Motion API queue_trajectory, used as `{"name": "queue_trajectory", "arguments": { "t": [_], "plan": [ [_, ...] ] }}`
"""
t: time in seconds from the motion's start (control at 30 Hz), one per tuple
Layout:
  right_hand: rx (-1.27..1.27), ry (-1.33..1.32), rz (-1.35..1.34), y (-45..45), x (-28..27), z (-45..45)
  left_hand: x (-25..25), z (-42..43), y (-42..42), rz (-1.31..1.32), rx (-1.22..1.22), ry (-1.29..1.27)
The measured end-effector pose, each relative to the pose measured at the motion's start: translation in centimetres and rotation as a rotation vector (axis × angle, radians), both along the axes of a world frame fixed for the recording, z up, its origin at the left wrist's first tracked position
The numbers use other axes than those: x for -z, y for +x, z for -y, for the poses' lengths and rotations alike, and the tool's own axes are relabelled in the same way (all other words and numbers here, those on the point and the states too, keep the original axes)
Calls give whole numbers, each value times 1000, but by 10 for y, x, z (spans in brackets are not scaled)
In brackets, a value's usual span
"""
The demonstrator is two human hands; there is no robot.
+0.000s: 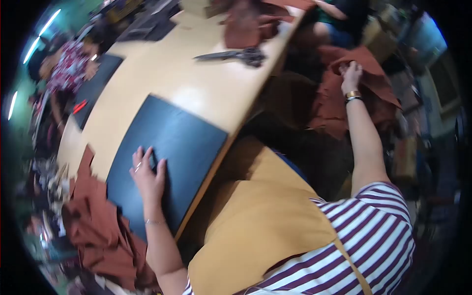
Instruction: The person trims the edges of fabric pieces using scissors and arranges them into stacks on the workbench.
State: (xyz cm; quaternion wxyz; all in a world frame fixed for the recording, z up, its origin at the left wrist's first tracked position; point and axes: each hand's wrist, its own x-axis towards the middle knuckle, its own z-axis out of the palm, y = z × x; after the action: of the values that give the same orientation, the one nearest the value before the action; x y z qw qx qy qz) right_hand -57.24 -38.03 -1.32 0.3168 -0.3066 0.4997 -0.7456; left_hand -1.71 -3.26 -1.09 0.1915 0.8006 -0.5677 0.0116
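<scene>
My left hand point(149, 179) rests on a dark blue-grey mat point(172, 123) on the table, its fingers spread. A small dark patch shows between thumb and forefinger; whether it is a thing or a shadow is unclear. Out to the right, beyond the table edge, my right hand point(351, 78) has its fingers curled into a reddish-brown leather piece point(373, 73), part of a loose pile. More reddish-brown leather point(101, 226) lies crumpled left of the mat, close to my left forearm.
Dark-handled scissors point(236, 55) lie on the pale table point(162, 64). Further brown leather point(246, 27) sits at its far end. Across the table, a person in a patterned top point(71, 64) stands by another dark mat point(98, 86) with a red tool point(79, 106). Another person sits at the upper right.
</scene>
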Motion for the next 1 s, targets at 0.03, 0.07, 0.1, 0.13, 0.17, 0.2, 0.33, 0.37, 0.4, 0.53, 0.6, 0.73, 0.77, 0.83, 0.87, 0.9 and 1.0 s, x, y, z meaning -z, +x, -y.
{"name": "queue_trajectory", "arguments": {
  "t": [0.03, 0.07, 0.1, 0.13, 0.17, 0.2, 0.33, 0.37, 0.4, 0.53, 0.6, 0.73, 0.77, 0.83, 0.87, 0.9, 1.0],
  "plan": [
    [-9, -76, 196, 42, -18, 5, 0, 1, 2, -6, 18, -27],
    [-145, -99, 231, 81, -30, 4, -4, 1, -1, -6, 6, -13],
    [-289, -94, 336, 132, -46, -12, -7, 1, -4, -7, -8, -3],
    [-445, -73, 421, 186, -59, -30, -6, 0, -2, -5, -16, 2],
    [-773, -36, 463, 229, -53, -38, -4, -1, 0, -6, -19, 8],
    [-1114, 20, 445, 271, -53, -67, -2, -3, 0, -88, -61, -29],
    [-2161, 149, 53, 358, -64, -182, 25, -23, 25, -925, 22, -490],
    [-2235, 183, 117, 368, -52, -194, 24, -29, 28, -1141, 44, -616],
    [-2251, 257, 154, 373, -44, -202, 11, -42, 24, -1313, 24, -697],
    [-2068, 457, 359, 366, -17, -208, -14, -83, 1, -1379, -136, -693],
    [-1976, 547, 396, 352, -26, -209, -14, -91, -8, -1268, -193, -634],
    [-1851, 282, -58, 344, -17, -215, -14, -75, -12, -428, -203, -457],
    [-1811, 170, -215, 344, -14, -216, -12, -68, -3, -452, -221, -427],
    [-1814, 223, -229, 344, -14, -217, -4, -52, 18, -492, -258, -369],
    [-1832, 247, -237, 344, -14, -217, 3, -44, 29, -577, -316, -385],
    [-1845, 270, -242, 344, -14, -216, -1, -35, 38, -450, -296, -370],
    [-1804, 158, -327, 341, -16, -220, -4, -6, 75, -74, -289, -350]
  ]
}}
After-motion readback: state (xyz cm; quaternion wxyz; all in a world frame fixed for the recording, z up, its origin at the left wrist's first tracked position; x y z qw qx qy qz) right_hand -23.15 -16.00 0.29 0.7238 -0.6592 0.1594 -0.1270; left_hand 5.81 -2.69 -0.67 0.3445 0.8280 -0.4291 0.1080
